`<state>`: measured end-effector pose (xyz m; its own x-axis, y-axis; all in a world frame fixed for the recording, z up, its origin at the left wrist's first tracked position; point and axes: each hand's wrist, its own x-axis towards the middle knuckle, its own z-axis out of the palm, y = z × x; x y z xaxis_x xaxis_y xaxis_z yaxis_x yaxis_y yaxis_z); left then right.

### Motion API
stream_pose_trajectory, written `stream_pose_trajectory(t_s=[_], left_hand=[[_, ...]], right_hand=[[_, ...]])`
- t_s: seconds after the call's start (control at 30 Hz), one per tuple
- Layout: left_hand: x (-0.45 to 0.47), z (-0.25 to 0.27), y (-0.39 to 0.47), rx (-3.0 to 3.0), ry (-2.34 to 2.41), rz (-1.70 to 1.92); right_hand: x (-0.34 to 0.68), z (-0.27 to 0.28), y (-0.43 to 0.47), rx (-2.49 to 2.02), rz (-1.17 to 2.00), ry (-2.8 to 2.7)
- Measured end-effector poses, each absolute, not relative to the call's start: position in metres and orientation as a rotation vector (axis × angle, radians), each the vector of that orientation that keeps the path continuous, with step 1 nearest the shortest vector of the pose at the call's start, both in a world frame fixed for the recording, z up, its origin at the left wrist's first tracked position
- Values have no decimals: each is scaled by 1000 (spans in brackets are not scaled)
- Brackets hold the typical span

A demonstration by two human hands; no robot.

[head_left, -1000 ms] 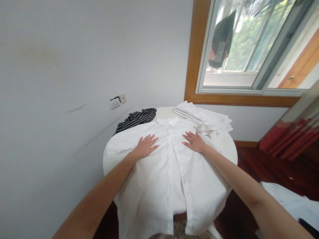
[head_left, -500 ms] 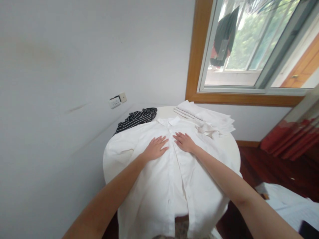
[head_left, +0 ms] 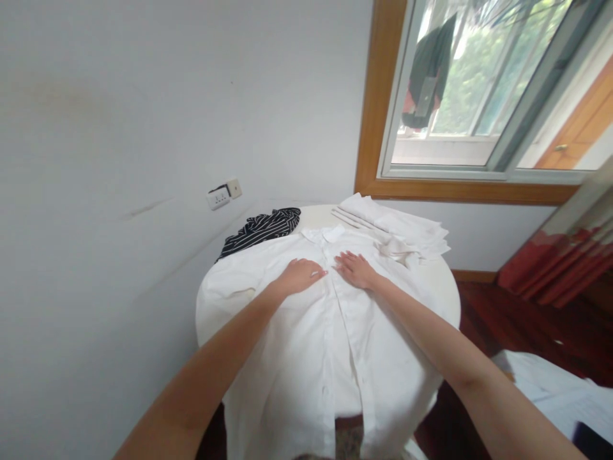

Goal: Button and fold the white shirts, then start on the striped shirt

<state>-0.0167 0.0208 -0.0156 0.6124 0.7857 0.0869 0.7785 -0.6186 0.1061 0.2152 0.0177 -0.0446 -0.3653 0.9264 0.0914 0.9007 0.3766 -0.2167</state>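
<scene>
A white button-up shirt [head_left: 306,358] lies spread over a round white table [head_left: 450,300], collar at the far side and front parted lower down. Its lower part hangs over the near edge. My left hand [head_left: 301,276] is on the shirt's chest, left of the front opening, with fingers bent and fingertips closed on cloth by the button strip. Just across the opening, my right hand [head_left: 355,269] lies flat on the other front panel, fingers stretched out.
Black-and-white striped cloth [head_left: 263,231] lies at the table's back left. Folded white cloth [head_left: 393,223] is at the back right. A wall with a socket [head_left: 218,198] borders the left, a window [head_left: 445,96] the back right. White fabric [head_left: 550,390] sits low at right.
My left hand has gone from lying flat with spread fingers to curled, its fingertips drawn together at the button strip. My right hand stays flat, nearly in place.
</scene>
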Motion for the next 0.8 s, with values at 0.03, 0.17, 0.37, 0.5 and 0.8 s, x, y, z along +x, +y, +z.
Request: stream_pose_trajectory(t_s=[0.03, 0.17, 0.37, 0.5, 0.8], left_hand=[[-12, -13, 26, 2772, 1378, 246], [2, -28, 38, 2799, 1492, 448], [4, -64, 36, 2807, 1583, 478], [3, -62, 35, 2742, 1638, 403], [2, -61, 38, 2710, 1589, 358]], right_hand=[[213, -45, 19, -1658, 157, -2416], [203, -50, 20, -1758, 85, -2357], [199, -54, 17, -1768, 118, -2372], [201, -51, 15, -1787, 135, -2396], [203, -50, 14, -1755, 130, -2419]])
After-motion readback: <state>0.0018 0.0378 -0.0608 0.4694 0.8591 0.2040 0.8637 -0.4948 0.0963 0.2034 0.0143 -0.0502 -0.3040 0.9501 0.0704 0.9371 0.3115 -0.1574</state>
